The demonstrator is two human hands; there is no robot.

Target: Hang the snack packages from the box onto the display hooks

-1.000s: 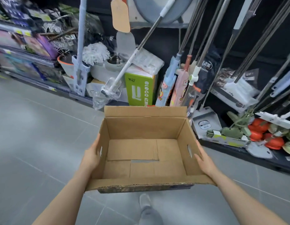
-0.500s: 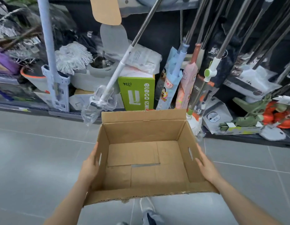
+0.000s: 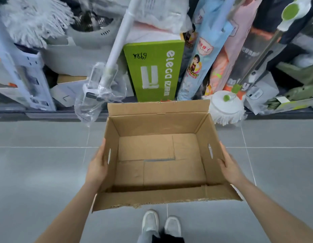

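Observation:
An open brown cardboard box hangs in front of me above the grey floor, and I see no packages inside it. My left hand presses flat against its left wall beside a handle slot, fingers straight and pointing forward. On the opposite wall my right hand presses in the same flat way. Between them the two hands carry the box. No snack packages or display hooks are in view.
A low shelf of cleaning goods runs just beyond the box: a green carton, a plastic-wrapped mop head, a white round mop, patterned tubes. Grey floor tiles lie around. My white shoes stand below the box.
I have carried the box closer to the shelf of mops and my view has tilted down. Both hands keep the same flat hold on the box's sides.

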